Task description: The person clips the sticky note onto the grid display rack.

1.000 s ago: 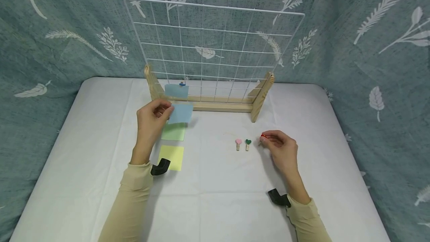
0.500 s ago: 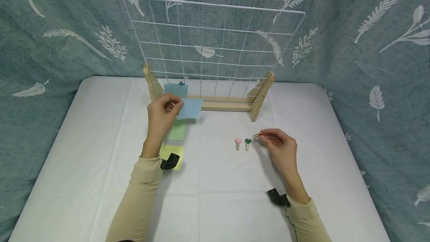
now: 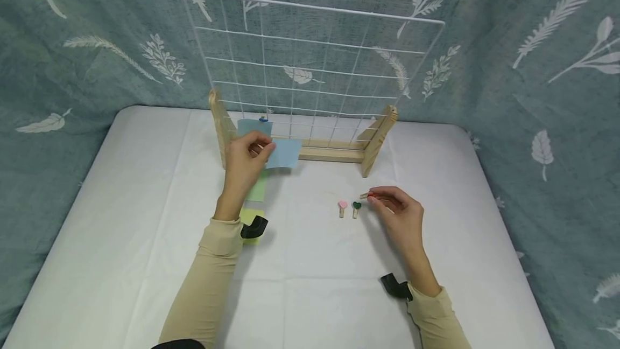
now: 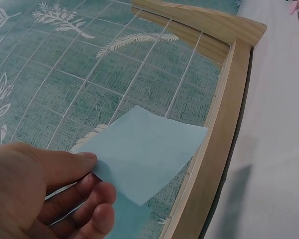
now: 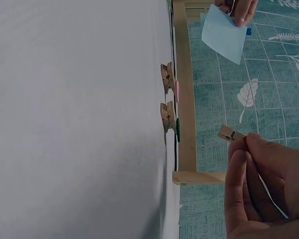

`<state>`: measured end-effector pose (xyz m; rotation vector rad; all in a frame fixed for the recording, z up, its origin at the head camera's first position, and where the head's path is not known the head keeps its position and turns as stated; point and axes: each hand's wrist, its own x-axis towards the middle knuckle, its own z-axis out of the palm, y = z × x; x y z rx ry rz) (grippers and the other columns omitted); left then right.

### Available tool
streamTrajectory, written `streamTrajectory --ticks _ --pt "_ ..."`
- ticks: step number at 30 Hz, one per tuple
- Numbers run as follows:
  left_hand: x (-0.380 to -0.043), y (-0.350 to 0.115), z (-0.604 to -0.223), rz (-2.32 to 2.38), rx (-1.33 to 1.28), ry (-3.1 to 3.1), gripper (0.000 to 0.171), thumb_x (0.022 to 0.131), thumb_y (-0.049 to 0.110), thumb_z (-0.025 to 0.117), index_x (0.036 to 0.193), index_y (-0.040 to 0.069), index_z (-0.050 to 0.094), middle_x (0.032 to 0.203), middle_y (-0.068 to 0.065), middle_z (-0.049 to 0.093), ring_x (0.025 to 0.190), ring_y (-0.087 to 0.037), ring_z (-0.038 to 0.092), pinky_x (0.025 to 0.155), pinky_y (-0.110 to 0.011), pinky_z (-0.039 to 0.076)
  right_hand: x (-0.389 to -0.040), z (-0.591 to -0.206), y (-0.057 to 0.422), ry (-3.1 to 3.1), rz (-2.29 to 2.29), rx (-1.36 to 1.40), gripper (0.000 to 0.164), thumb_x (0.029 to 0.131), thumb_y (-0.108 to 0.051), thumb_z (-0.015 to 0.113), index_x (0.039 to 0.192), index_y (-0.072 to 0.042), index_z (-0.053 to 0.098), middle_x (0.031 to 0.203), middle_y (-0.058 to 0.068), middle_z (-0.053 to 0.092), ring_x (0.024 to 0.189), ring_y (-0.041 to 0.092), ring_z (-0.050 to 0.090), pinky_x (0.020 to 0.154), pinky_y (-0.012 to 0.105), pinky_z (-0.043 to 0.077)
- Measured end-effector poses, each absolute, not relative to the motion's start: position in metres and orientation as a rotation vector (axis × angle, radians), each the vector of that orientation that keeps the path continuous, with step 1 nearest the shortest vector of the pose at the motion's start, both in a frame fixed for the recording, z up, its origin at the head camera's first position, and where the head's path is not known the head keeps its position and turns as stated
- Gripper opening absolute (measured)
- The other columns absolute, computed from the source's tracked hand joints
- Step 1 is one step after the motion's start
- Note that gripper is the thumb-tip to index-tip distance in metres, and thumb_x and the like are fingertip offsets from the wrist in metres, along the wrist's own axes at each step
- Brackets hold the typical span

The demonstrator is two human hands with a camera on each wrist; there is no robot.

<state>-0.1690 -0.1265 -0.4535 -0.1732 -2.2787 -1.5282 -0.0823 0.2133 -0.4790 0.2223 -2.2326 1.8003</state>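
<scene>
Grey-green curtain (image 3: 484,79) printed with pale leaves hangs behind a white cloth-covered surface (image 3: 310,306), its back edge and rounded back corners in sight. Near that edge stands a pale wooden stand (image 3: 334,153) with an upright white wire grid; a light blue paper square (image 3: 254,125) is fastened low on its left part by a small blue-topped clip (image 3: 263,119). Before it, the left hand (image 3: 244,163) pinches a second, loose blue paper sheet (image 3: 284,154) by one edge, raised in front of the stand's bottom rail; whether it touches the rail I cannot tell. The right hand (image 3: 397,211), nearer the right edge, grasps a tiny wooden clothespin (image 5: 231,134) with a red top in its fingertips, the tan end jutting left. Held at one side only, the thin sheet could bend or swing askew, and knocking the hanging square might twist it loose. So small a peg could slip if the fingers squeeze unevenly. Low reaches leftward risk nudging the pink heart-topped peg (image 3: 342,206) and green heart-topped peg (image 3: 356,207). Plain cloth spreads between the hands and toward the right edge, giving room; the left side is tighter, with green (image 3: 258,190) and yellow paper squares (image 3: 249,213) beneath the arm.
</scene>
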Motion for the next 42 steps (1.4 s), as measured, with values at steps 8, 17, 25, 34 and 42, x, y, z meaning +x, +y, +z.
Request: streamTrajectory --ticks 8,17,25,34,42 --pt "-0.174 -0.115 -0.452 -1.532 -0.150 -2.276 0.007 0.087 0.011 0.075 0.091 0.005 0.073 0.084 -0.008 0.073 0.068 -0.016 0.063 0.059 -0.015 0.048 -0.088 -0.496 0.219 -2.218 1.797 0.257 0.022 0.081 0.004 0.076 0.103 0.001 0.073 0.099 0.020 0.072 0.083 0.023 0.071 0.076 0.028 0.058" --pt "-0.181 -0.106 -0.448 -1.537 -0.142 -2.272 0.008 0.088 0.013 0.074 0.092 0.006 0.073 0.085 -0.006 0.072 0.068 -0.015 0.062 0.060 -0.020 0.049 -0.082 -0.477 0.208 -2.225 1.811 0.269 0.023 0.080 0.011 0.074 0.103 0.010 0.070 0.100 0.028 0.069 0.084 0.040 0.067 0.076 0.029 0.058" --pt "-0.188 -0.099 -0.448 -1.553 -0.150 -2.244 0.006 0.089 0.013 0.074 0.091 0.008 0.073 0.085 -0.005 0.072 0.067 -0.015 0.062 0.060 -0.022 0.049 -0.081 -0.475 0.204 -2.241 1.817 0.269 0.023 0.081 0.010 0.074 0.104 0.009 0.070 0.100 0.028 0.069 0.082 0.041 0.067 0.075 0.028 0.058" --pt "-0.193 -0.097 -0.446 -1.532 -0.141 -2.242 0.005 0.088 0.012 0.074 0.090 0.007 0.073 0.084 -0.005 0.072 0.066 -0.015 0.062 0.061 -0.024 0.048 -0.088 -0.475 0.191 -2.194 1.811 0.401 0.023 0.079 0.016 0.072 0.102 0.013 0.068 0.096 0.033 0.068 0.078 0.036 0.068 0.073 0.027 0.057" --pt "-0.195 -0.097 -0.447 -1.526 -0.151 -2.239 0.005 0.088 0.012 0.073 0.090 0.007 0.074 0.084 -0.005 0.072 0.066 -0.016 0.062 0.062 -0.024 0.049 -0.098 -0.460 0.173 -2.234 1.645 0.532 0.022 0.079 0.014 0.073 0.100 0.010 0.069 0.096 0.025 0.071 0.078 0.033 0.068 0.074 0.027 0.057"
